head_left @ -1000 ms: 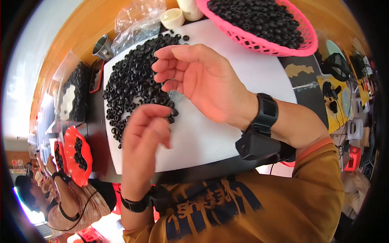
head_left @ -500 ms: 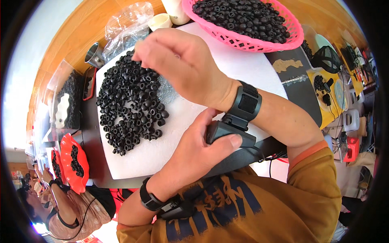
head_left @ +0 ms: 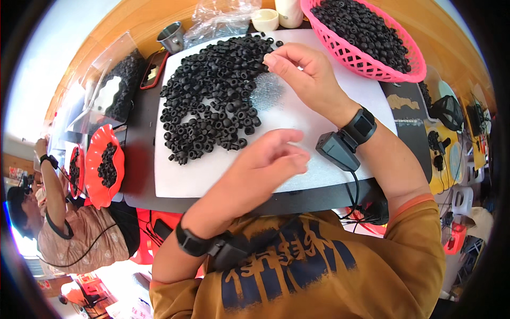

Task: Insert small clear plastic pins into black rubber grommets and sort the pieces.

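Note:
My left hand (head_left: pixel 260 173) is in the air over the near edge of a white foam sheet (head_left: pixel 319 175), fingers apart and slightly blurred, with nothing seen in it. Farther right, my right hand (head_left: pixel 313 80) has thumb and index finger pinched together at the edge of a heap of small black hollow caps (head_left: pixel 212 80). Whatever the pinch holds is too small to make out. Just below those fingertips lies a pile of tiny shiny silvery pieces (head_left: pixel 267 91). A black box (head_left: pixel 338 151) with a cable hangs from the strap on my right wrist.
A pink basket (head_left: pixel 340 50) full of black caps stands back right. Behind the heap are a metal cup (head_left: pixel 171 37), a clear plastic bag (head_left: pixel 223 21) and a cream bowl (head_left: pixel 265 20). Left are a phone (head_left: pixel 155 69), a clear bin (head_left: pixel 106 95), a red dish (head_left: pixel 95 170) and another person (head_left: pixel 79 228).
My left hand has come off the black box at my right wrist and opened. My right hand has moved right, off the heap. The view has shifted, and the other person's arm has risen.

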Demonstrator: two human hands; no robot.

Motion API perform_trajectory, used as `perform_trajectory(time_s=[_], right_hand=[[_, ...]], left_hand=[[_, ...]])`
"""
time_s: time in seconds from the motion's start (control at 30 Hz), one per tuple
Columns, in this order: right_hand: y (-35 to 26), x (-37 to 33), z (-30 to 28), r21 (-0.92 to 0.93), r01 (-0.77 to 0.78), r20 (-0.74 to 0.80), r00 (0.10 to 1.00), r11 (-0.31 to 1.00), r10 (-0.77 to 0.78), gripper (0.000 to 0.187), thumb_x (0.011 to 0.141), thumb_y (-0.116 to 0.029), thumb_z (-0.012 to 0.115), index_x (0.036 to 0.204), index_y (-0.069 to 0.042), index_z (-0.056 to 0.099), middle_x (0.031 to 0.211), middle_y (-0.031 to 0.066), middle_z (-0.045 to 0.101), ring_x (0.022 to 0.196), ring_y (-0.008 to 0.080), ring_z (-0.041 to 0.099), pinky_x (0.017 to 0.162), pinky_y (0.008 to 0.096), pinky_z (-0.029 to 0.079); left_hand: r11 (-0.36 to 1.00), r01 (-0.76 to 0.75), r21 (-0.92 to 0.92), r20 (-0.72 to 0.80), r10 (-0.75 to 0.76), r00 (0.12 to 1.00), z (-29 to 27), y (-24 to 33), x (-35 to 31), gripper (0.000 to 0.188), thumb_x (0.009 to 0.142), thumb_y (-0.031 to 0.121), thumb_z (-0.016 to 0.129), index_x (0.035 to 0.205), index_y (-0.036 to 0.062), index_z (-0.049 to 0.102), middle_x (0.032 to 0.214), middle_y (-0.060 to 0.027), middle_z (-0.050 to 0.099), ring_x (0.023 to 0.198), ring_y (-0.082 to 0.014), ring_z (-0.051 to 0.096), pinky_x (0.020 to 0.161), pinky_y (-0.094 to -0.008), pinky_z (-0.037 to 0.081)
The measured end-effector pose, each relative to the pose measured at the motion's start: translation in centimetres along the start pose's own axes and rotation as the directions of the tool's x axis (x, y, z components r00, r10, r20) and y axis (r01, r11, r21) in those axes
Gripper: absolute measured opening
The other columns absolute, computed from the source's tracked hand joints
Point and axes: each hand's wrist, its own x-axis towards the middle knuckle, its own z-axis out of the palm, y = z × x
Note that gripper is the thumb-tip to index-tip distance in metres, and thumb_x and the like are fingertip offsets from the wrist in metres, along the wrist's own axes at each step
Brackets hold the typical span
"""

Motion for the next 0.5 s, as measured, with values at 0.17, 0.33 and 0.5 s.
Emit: perform_trajectory(time_s=[0.17, 0.33, 0.5], right_hand=[[0.6, -0.3, 0.4, 0.127, -0.205, 0.04, 0.979, 0.971, 0.201, 0.023, 0.089, -0.022, 0.062, 0.082, -0.001, 0.063, 0.065, -0.0044, 0.051, 0.061, 0.0029, 0.043, 0.053, 0.0213, 0.036], [1.2, -0.1, 0.3, 0.196, -0.322, 0.124, 0.945, 0.926, 0.302, 0.021, 0.092, -0.024, 0.058, 0.091, -0.004, 0.065, 0.08, -0.0034, 0.06, 0.077, 0.0036, 0.053, 0.07, 0.0203, 0.043], [0.9, -0.4, 0.2, 0.122, -0.355, 0.162, 0.929, 0.927, 0.334, 0.024, 0.091, -0.027, 0.059, 0.09, -0.004, 0.065, 0.08, -0.003, 0.061, 0.078, 0.0038, 0.054, 0.073, 0.02, 0.043]], left_hand=[[0.981, -0.182, 0.061, -0.364, 0.192, 0.912, -4.1, 1.9, -4.9, 0.029, 0.09, 0.013, 0.052, 0.112, -0.0044, 0.055, 0.089, -0.0101, 0.064, 0.076, -0.0164, 0.06, 0.073, -0.0278, 0.048], [0.896, -0.443, 0.028, -0.568, 0.378, 0.731, -8.7, 1.9, -8.0, 0.024, 0.093, 0.016, 0.05, 0.107, -0.0026, 0.057, 0.077, -0.0034, 0.057, 0.067, -0.01, 0.048, 0.063, -0.0232, 0.039], [0.896, -0.445, -0.003, -0.599, 0.354, 0.718, -9.2, 0.8, -10.0, 0.021, 0.093, 0.015, 0.05, 0.106, -0.0009, 0.057, 0.076, -0.0018, 0.054, 0.067, -0.009, 0.046, 0.062, -0.0231, 0.038]])
